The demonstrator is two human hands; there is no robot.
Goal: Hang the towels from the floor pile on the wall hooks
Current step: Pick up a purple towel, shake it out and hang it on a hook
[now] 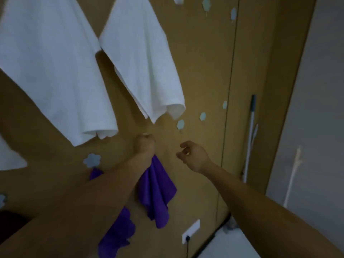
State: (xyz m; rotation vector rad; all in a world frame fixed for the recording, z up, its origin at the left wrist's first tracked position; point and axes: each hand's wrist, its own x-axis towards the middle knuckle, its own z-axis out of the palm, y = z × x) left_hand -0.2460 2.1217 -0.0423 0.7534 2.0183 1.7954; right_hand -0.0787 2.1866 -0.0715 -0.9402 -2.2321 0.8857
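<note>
White towels (55,71): they hang side by side on the wall at upper left, already on their hooks.
Flower hook (92,160): it sits below them. A purple cloth (117,235) shows just under it and again beneath your forearm. Your arm hides the middle, so I cannot tell whether it is one piece.
Left hand (145,146): your fist is up against the wall, its grip curled tight round the top of the purple towel (156,194). The rest of the towel drapes down the wall from the fist.
Step in hand: I judge you are seating this towel on a hook. A small pale thing shows just above your knuckles, too blurred to name.
Right hand (193,156): it hovers near the fist, apart from the towel. Its grip is loose, the fingers half curled round nothing.
Hexagonal hooks (180,124): several pale ones are bare, up and right of your right hand.
Next move: make sure the cloth has caught before you ease your left grip. Your right hand is free to steady the drape.
Floor pile: out of view, so I cannot tell what remains.
</note>
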